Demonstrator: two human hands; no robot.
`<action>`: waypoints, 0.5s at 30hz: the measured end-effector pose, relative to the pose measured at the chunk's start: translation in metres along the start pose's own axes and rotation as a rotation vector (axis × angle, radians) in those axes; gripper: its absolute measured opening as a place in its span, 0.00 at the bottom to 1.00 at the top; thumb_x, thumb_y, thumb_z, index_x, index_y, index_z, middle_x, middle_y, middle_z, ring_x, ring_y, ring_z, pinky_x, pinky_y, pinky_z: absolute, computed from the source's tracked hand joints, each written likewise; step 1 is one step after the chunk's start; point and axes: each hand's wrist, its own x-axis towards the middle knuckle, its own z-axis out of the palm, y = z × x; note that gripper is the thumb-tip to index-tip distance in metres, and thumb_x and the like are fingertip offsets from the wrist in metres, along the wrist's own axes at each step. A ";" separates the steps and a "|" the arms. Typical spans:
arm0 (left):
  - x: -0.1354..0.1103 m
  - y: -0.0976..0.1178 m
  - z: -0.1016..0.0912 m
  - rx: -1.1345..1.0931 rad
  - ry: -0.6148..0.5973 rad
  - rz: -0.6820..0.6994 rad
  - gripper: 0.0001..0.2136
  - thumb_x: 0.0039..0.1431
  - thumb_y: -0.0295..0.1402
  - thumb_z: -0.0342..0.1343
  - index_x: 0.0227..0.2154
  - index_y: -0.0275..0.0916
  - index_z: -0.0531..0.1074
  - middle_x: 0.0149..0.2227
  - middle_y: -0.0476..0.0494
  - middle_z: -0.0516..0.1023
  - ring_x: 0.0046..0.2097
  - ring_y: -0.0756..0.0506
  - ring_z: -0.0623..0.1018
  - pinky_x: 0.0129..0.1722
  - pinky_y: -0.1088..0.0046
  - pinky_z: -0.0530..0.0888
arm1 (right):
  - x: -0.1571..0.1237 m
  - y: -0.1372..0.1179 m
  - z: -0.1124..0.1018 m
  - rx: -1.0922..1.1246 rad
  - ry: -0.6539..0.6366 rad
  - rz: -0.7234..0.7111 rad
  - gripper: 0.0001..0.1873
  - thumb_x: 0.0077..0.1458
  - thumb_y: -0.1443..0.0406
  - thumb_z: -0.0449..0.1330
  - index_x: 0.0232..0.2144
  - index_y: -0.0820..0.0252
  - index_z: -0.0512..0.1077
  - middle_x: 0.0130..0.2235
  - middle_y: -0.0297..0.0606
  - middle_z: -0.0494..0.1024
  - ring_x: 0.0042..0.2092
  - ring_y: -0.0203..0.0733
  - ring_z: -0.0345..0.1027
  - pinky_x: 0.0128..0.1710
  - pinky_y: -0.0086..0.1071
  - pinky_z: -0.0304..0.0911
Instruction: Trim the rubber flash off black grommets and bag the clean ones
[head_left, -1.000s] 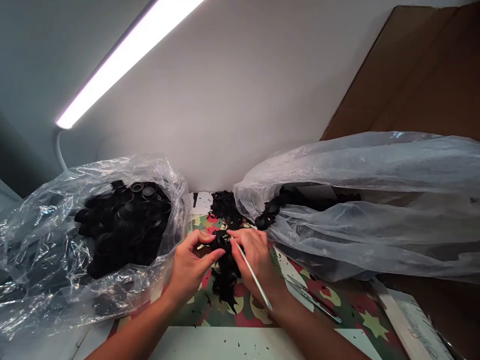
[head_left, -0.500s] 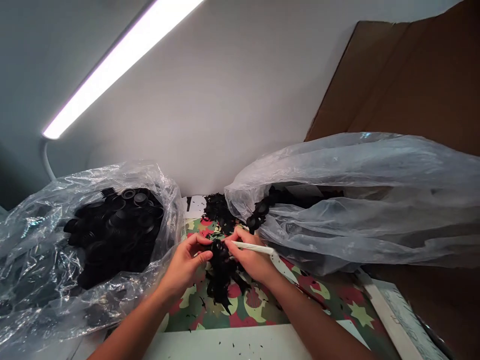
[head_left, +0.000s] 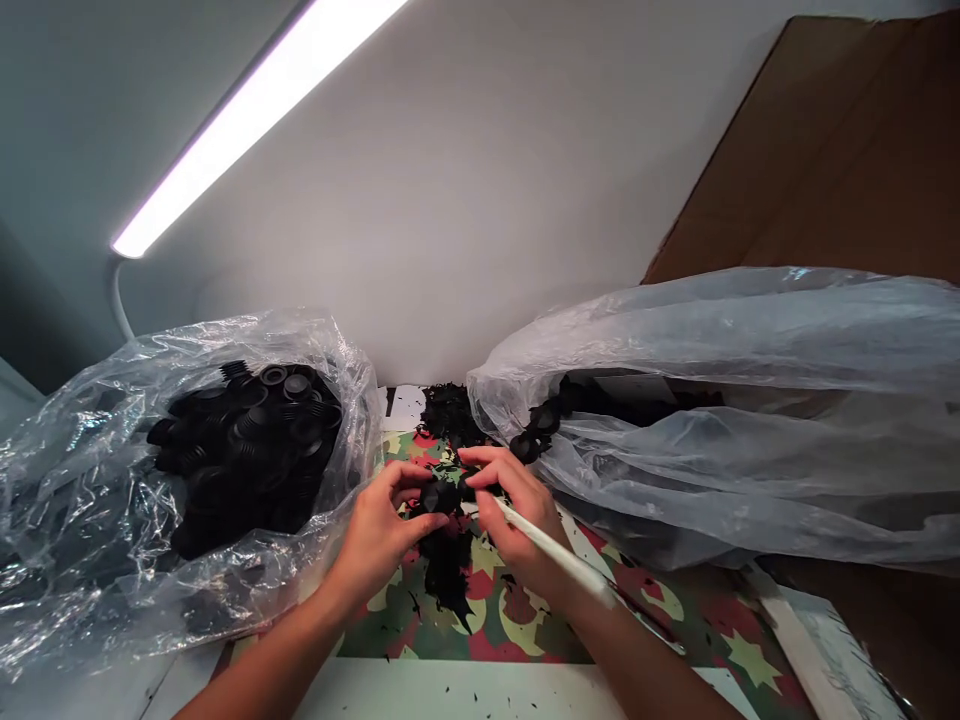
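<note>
My left hand (head_left: 379, 528) pinches a small round black rubber part (head_left: 441, 497) between thumb and fingers. Close on its right, my right hand (head_left: 525, 525) is closed around a slim white-handled tool (head_left: 559, 553), whose back end slants down over the wrist. The tool's working tip is hidden by the fingers or too small to make out. Right fingertips are near the rubber part's edge; whether they touch it I cannot tell. Black rubber scraps (head_left: 448, 578) lie heaped just below both hands on the patterned mat (head_left: 517, 625).
At left stands a clear plastic bag (head_left: 97, 500) full of ribbed black rubber parts (head_left: 251, 450). Another plastic bag (head_left: 697, 490) lies open at right, black parts (head_left: 536, 430) at its mouth. Behind are more scraps (head_left: 450, 410), a cardboard box (head_left: 832, 150) and a lit lamp (head_left: 262, 125).
My right fingers have lifted and spread slightly, and the white-handled tool has swung so its back end points down toward my wrist. The rubber part has turned in my left hand. The view has shifted slightly.
</note>
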 end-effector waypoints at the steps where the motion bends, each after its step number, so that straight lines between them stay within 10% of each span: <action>1: 0.000 0.000 0.000 0.021 -0.011 0.014 0.15 0.41 0.27 0.70 0.35 0.40 0.76 0.38 0.46 0.78 0.42 0.42 0.80 0.48 0.61 0.76 | -0.002 0.001 0.002 0.000 -0.010 -0.028 0.11 0.62 0.71 0.49 0.35 0.55 0.70 0.48 0.42 0.77 0.50 0.45 0.73 0.48 0.39 0.68; 6: -0.002 0.001 0.001 0.217 -0.043 0.141 0.09 0.46 0.27 0.67 0.33 0.41 0.79 0.36 0.47 0.76 0.40 0.44 0.77 0.41 0.67 0.75 | -0.008 0.009 0.014 -0.096 -0.142 -0.089 0.11 0.66 0.66 0.55 0.46 0.54 0.75 0.43 0.41 0.74 0.43 0.44 0.71 0.43 0.38 0.70; 10: -0.007 0.007 0.004 0.300 -0.068 0.188 0.10 0.47 0.21 0.60 0.32 0.41 0.77 0.35 0.48 0.74 0.40 0.44 0.75 0.40 0.69 0.71 | -0.011 0.004 0.021 -0.102 -0.153 -0.072 0.06 0.64 0.66 0.59 0.36 0.55 0.77 0.38 0.39 0.74 0.38 0.42 0.70 0.38 0.35 0.68; 15: -0.008 0.010 0.008 -0.009 -0.142 0.034 0.11 0.46 0.29 0.65 0.35 0.40 0.75 0.42 0.45 0.79 0.48 0.40 0.76 0.49 0.65 0.71 | -0.011 -0.005 0.025 0.092 -0.011 0.143 0.08 0.63 0.65 0.59 0.31 0.56 0.75 0.33 0.35 0.74 0.34 0.39 0.70 0.32 0.30 0.66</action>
